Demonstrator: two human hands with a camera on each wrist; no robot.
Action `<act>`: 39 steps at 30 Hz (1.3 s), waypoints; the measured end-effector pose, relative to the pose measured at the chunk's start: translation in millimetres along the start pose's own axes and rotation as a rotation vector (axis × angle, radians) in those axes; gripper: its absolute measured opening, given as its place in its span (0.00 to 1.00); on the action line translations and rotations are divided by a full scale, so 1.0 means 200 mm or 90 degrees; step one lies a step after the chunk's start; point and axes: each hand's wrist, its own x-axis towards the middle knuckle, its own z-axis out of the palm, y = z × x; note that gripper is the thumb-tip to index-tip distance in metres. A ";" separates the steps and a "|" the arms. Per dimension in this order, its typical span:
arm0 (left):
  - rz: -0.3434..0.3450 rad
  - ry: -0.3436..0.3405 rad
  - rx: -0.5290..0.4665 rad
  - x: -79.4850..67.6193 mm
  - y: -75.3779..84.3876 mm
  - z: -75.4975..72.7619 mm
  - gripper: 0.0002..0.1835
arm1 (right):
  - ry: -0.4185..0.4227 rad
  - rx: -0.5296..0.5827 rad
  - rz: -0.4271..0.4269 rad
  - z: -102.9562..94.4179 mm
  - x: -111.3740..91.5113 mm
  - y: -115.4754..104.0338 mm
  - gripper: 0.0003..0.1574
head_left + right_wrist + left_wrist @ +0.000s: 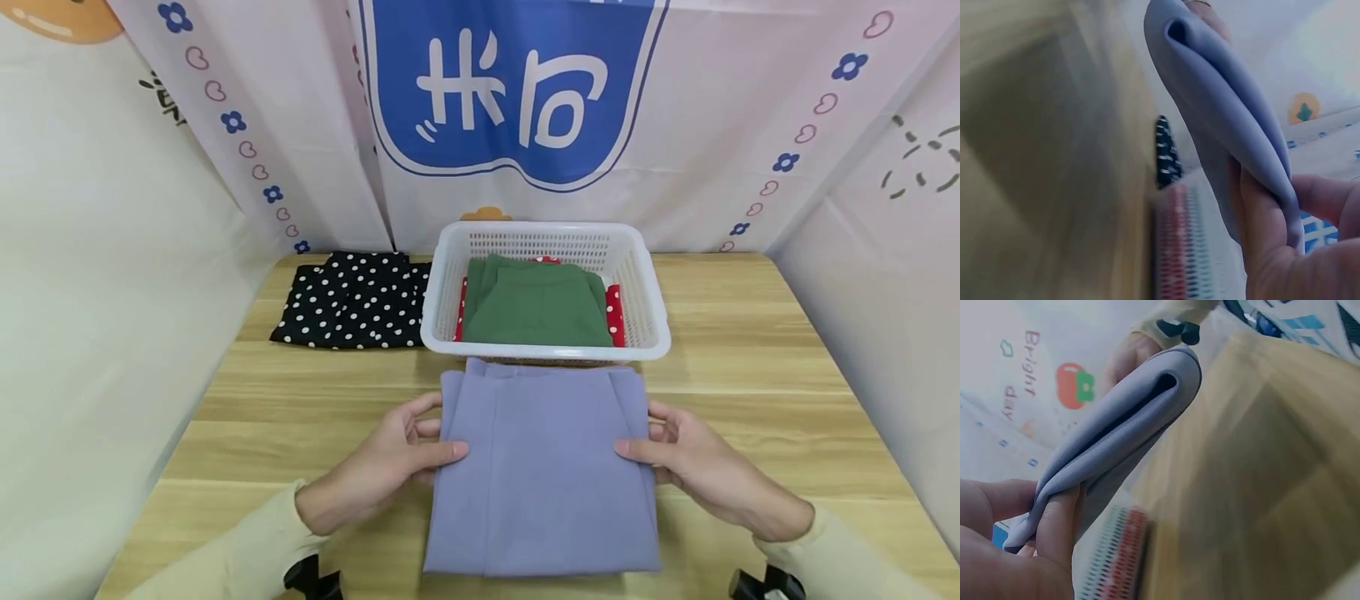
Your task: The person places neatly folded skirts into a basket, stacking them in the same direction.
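Note:
Both hands hold a folded lavender cloth garment (551,475) by its two sides, in front of the basket. My left hand (386,458) pinches the left edge, thumb on top and fingers beneath. On the opposite edge, my right hand (697,467) grips it the same way. Both wrist views show the folded layers of the lavender garment (1116,419) raised off the table. A white plastic basket (656,321) stands just beyond it, with a folded green garment (536,308) lying over a red dotted cloth (615,315).
To the left of the basket lies a folded black cloth with white dots (348,304). Everything rests on a wooden table (750,358). A printed curtain (712,108) hangs behind, and pale fabric walls (97,292) flank both sides.

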 end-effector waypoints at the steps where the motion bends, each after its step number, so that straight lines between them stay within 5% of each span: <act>1: 0.008 0.001 -0.002 0.00 0.02 0.00 0.39 | 0.002 -0.005 -0.009 -0.01 0.00 -0.03 0.44; 11: 0.108 0.036 -0.051 0.23 0.26 -0.09 0.35 | 0.066 -0.028 -0.059 -0.12 0.18 -0.32 0.46; 15: 0.129 0.071 -0.056 0.38 0.37 -0.14 0.35 | 0.088 -0.039 -0.067 -0.19 0.32 -0.45 0.47; 20: 0.150 0.132 -0.034 0.60 0.53 -0.18 0.31 | 0.163 -0.133 -0.050 -0.29 0.48 -0.63 0.49; 24: 0.132 0.179 0.019 0.76 0.61 -0.22 0.28 | 0.203 -0.189 -0.040 -0.36 0.58 -0.73 0.49; 31: 0.093 0.223 0.139 0.95 0.62 -0.29 0.25 | 0.228 -0.272 -0.015 -0.44 0.75 -0.73 0.40; 39: 0.018 0.247 0.204 1.02 0.55 -0.33 0.31 | 0.214 -0.310 0.009 -0.45 0.88 -0.64 0.35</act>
